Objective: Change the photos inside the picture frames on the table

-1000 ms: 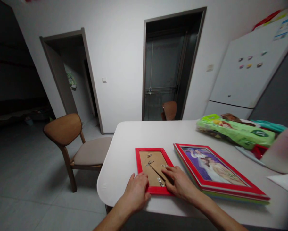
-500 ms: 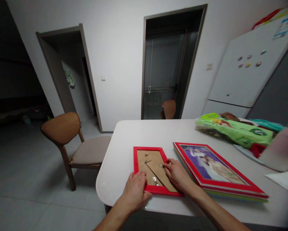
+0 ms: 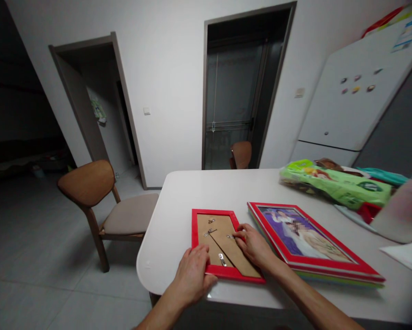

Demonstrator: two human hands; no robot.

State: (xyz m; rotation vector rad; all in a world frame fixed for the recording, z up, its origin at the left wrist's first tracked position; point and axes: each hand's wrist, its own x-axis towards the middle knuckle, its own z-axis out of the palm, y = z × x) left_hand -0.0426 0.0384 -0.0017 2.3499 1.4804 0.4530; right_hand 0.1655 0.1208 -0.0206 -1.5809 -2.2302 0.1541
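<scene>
A red picture frame lies face down on the white table, its brown backing board showing. Small metal clips and hangers are fixed to the board, and a support leg is cut slantwise across it. My left hand grips the frame's near left corner, fingers over the side and thumb along the near edge. At the board's right side, the bent fingers of my right hand pinch a small metal clip. Just right of that hand lies a stack of picture frames, the top one red with a photo.
Green plastic packaging and a translucent pinkish container sit at the table's right side. A white sheet lies nearer. One wooden chair stands to the left, another chair behind the table.
Almost nothing differs. The frame has shifted very slightly to the right, and both hands keep their places on it; the camera view has moved a little.
</scene>
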